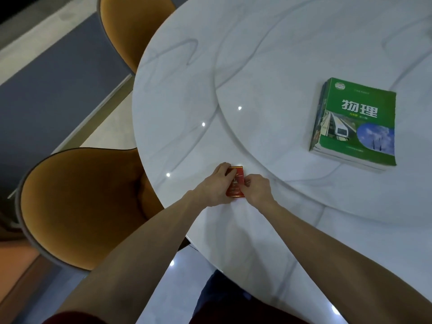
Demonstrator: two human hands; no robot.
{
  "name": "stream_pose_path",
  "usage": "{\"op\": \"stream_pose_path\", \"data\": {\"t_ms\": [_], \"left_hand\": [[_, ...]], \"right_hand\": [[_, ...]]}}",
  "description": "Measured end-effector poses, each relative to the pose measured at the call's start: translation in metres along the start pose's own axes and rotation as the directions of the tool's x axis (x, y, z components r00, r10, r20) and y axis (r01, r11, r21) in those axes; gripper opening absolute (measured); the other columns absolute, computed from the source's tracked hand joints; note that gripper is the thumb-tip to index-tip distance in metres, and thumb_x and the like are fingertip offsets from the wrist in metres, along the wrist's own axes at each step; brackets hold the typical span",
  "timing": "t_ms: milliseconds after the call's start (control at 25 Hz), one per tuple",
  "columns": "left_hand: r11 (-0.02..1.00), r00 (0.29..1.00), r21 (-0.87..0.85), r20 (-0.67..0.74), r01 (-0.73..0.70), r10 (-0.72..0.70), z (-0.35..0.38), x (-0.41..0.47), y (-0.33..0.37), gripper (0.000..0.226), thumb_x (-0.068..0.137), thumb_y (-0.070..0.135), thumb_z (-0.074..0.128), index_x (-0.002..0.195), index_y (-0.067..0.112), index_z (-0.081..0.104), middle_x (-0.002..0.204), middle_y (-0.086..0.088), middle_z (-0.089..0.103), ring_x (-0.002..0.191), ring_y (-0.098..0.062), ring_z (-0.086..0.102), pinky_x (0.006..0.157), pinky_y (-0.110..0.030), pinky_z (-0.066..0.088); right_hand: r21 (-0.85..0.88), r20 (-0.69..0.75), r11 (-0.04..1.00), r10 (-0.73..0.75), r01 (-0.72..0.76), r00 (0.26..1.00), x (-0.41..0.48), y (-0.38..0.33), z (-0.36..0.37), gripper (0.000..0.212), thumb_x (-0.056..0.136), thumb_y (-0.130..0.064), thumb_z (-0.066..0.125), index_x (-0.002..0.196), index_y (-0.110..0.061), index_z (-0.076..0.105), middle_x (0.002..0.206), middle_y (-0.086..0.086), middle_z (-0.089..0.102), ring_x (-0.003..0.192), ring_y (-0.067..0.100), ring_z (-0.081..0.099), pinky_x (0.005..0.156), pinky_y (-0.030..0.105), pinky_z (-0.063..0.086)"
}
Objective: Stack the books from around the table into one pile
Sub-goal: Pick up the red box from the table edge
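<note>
A: Item one, hazards?

B: Small red book (235, 182), lying flat near the table's (268, 54) edge, pinched from both sides. Likely fault: it is little and thin, so fingertips may slide off the glossy top and lose it on the lift. Second fault: placed on the far bigger green pile (355, 123), well apart to the right of the grip and beyond it on the raised round centre panel (268, 94), it could sit askew or skate off that cover.

A: Item two, hands?

B: Left hand (216, 183): palm down, fingers curled over the book's left edge, thumb on the cover. Right hand (256, 189): palm down, fingertips pressing the right edge. Both clamp the red book between them. Both forearms reach straight out, nearly parallel, wrists low to the surface.

A: Anything beside the grip?

B: Orange chair (81, 206) left of it, tucked under the rim; a second chair (131, 26) farther off. Whether the book has left the surface, I cannot tell.
</note>
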State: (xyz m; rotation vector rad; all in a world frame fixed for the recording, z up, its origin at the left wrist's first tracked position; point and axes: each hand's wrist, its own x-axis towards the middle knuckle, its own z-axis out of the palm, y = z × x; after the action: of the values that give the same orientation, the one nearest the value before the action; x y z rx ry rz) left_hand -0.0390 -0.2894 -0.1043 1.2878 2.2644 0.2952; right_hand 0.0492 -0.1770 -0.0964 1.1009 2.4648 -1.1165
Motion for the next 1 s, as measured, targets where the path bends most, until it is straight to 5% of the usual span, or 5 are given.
{"op": "stream_pose_path", "data": {"t_ms": [80, 240, 480, 680, 1000], "left_hand": [[1.000, 1.000, -0.011, -0.014, -0.006, 0.006, 0.001, -0.002, 0.000, 0.082, 0.076, 0.040, 0.072, 0.142, 0.009, 0.034, 0.148, -0.012, 0.028, 0.141, -0.026, 0.024, 0.106, -0.040, 0.045], [0.998, 0.996, 0.020, -0.072, -0.059, 0.060, -0.008, -0.004, 0.003, 0.077, 0.074, 0.045, 0.071, 0.137, 0.011, 0.042, 0.145, -0.011, 0.032, 0.138, -0.026, 0.026, 0.099, -0.040, 0.050], [0.988, 0.972, 0.024, -0.179, -0.153, 0.155, -0.050, 0.004, 0.037, 0.074, 0.078, 0.042, 0.069, 0.139, 0.012, 0.041, 0.147, -0.010, 0.033, 0.139, -0.025, 0.028, 0.101, -0.041, 0.047], [0.966, 0.940, 0.034, -0.227, -0.255, 0.256, -0.064, 0.025, 0.088, 0.069, 0.079, 0.041, 0.068, 0.138, 0.014, 0.043, 0.150, -0.009, 0.031, 0.140, -0.023, 0.026, 0.103, -0.039, 0.046], [0.904, 0.879, 0.060, -0.213, -0.423, 0.425, -0.047, 0.063, 0.207, 0.071, 0.077, 0.043, 0.069, 0.137, 0.015, 0.044, 0.147, -0.006, 0.033, 0.137, -0.022, 0.030, 0.103, -0.041, 0.046]], "right_hand": [[0.066, -0.010, 0.997, 0.029, -0.028, 1.000, -0.001, 0.000, 0.001, 0.026, 0.093, -0.022, 0.052, 0.080, -0.004, 0.067, 0.081, 0.017, 0.071, 0.074, 0.024, 0.059, 0.057, 0.024, 0.043], [0.177, -0.038, 0.983, 0.063, -0.055, 0.997, -0.007, -0.006, -0.011, 0.025, 0.089, -0.021, 0.057, 0.098, -0.001, 0.069, 0.096, 0.017, 0.073, 0.092, 0.030, 0.067, 0.081, 0.037, 0.054], [0.203, -0.182, 0.979, 0.044, -0.006, 0.982, -0.018, -0.014, -0.063, 0.026, 0.087, -0.018, 0.061, 0.109, -0.005, 0.066, 0.105, 0.016, 0.073, 0.100, 0.030, 0.067, 0.089, 0.034, 0.052], [0.242, -0.287, 0.970, 0.078, -0.006, 0.955, -0.037, 0.005, -0.117, 0.025, 0.089, -0.018, 0.061, 0.110, -0.005, 0.065, 0.105, 0.017, 0.072, 0.095, 0.029, 0.067, 0.076, 0.024, 0.046], [0.312, -0.455, 0.949, 0.196, -0.051, 0.869, -0.084, 0.086, -0.197, 0.024, 0.088, -0.014, 0.062, 0.109, -0.003, 0.065, 0.105, 0.019, 0.071, 0.098, 0.031, 0.067, 0.087, 0.029, 0.049]]}}
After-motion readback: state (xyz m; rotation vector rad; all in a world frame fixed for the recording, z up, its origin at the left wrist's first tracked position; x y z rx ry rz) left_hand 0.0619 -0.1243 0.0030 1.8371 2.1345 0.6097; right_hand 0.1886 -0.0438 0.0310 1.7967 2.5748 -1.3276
